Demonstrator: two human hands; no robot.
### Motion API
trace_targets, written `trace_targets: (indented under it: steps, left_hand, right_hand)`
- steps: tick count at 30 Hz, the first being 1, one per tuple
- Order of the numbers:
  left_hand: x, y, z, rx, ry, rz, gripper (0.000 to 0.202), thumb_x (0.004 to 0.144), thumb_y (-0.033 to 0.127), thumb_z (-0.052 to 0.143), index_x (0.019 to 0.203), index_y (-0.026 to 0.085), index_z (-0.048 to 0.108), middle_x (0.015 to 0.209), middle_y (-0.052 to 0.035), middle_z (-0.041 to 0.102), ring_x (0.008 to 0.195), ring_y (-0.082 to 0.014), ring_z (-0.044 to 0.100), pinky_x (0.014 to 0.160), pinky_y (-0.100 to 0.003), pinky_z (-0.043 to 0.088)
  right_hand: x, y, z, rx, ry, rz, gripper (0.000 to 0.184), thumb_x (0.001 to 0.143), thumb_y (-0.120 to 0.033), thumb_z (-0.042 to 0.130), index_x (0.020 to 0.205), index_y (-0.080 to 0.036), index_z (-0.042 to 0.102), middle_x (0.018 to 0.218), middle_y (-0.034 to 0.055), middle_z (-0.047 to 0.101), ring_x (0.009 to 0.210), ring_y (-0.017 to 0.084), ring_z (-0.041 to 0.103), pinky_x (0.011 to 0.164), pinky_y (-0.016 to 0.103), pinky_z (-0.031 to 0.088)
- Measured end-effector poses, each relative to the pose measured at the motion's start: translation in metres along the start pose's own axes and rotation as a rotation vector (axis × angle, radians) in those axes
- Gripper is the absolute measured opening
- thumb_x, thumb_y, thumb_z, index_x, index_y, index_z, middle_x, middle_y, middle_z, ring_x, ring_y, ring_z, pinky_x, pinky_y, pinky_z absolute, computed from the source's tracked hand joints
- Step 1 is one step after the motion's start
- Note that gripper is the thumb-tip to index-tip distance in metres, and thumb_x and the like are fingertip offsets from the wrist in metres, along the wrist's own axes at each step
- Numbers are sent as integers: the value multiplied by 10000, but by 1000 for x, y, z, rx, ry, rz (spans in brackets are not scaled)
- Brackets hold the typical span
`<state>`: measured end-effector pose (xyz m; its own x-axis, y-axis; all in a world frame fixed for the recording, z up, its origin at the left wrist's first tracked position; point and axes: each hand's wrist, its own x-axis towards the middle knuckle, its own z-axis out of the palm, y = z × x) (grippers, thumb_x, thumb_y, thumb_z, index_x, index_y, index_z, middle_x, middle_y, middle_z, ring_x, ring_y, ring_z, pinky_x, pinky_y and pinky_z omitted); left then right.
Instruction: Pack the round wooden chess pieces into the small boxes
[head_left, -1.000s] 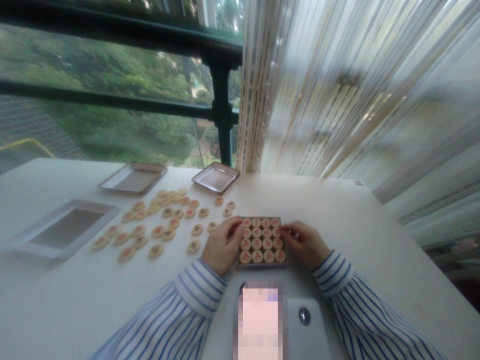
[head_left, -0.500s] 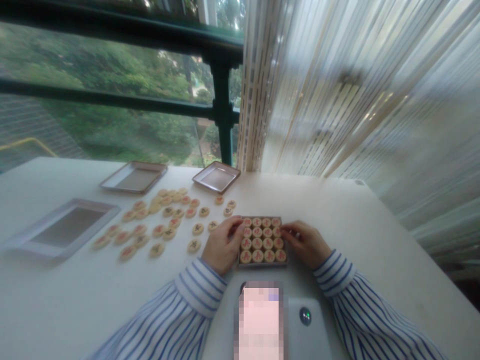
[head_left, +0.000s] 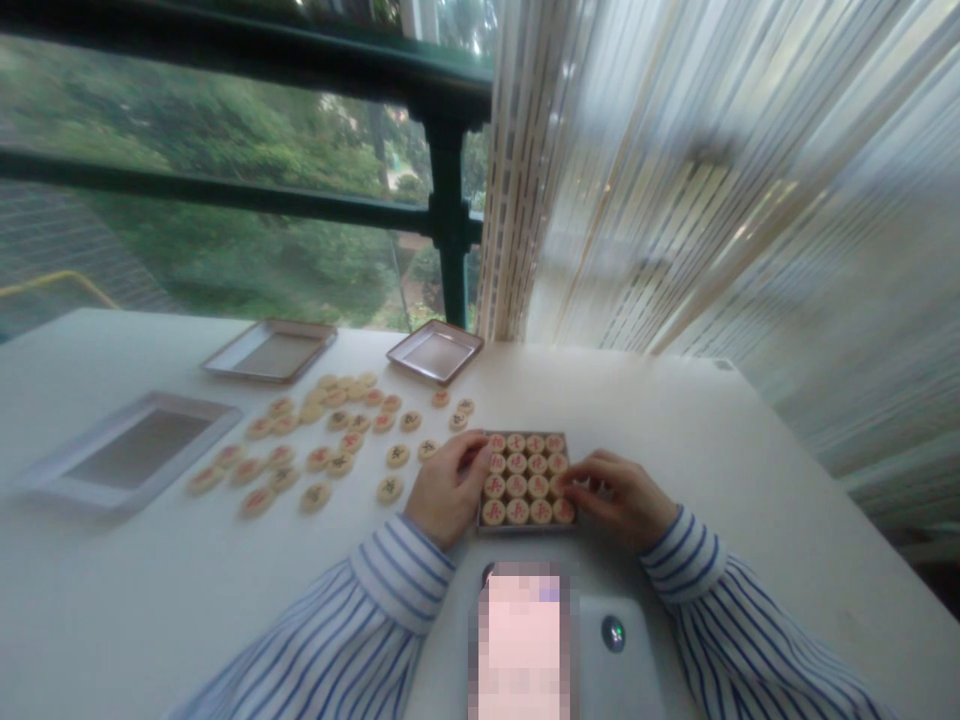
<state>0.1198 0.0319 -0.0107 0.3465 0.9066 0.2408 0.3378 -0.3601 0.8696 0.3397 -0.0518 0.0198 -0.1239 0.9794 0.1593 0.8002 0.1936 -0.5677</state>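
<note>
A small square tray (head_left: pixel 525 524) in front of me is packed with round wooden game pieces (head_left: pixel 525 478) marked in red. My left hand (head_left: pixel 446 488) rests against the tray's left side, fingers curled with the tips on the pieces at its upper left. My right hand (head_left: pixel 622 495) lies at the tray's right side, its fingertips pinched on a piece (head_left: pixel 562 489) in the right column. Both sleeves are white with blue stripes.
Several loose wooden pieces (head_left: pixel 330 440) lie scattered to the left on the white table (head_left: pixel 750 480). Three empty trays stand beyond them: a white one (head_left: pixel 127 450) at the left, a brown-rimmed one (head_left: pixel 270 350) behind, a smaller one (head_left: pixel 435 352) near the window. A grey device (head_left: pixel 622 650) sits at the near edge.
My right hand has slid a little down the tray's right side towards me. The left hand has hardly moved. The view has shifted slightly.
</note>
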Motion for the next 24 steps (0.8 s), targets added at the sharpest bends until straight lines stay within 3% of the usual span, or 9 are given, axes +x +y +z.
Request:
trace_targets:
  steps: [24]
  left_hand:
    - [0,3,-2,23,2,-2,298,796,356,449,1004,180,571,1038,-55,614,939,-174,578,842,-326,461]
  right_hand:
    - [-2,1,-1,-12,17,-10,180,766,-300,540,881,-208,643,749,33,580,626,108,543,598,230,439]
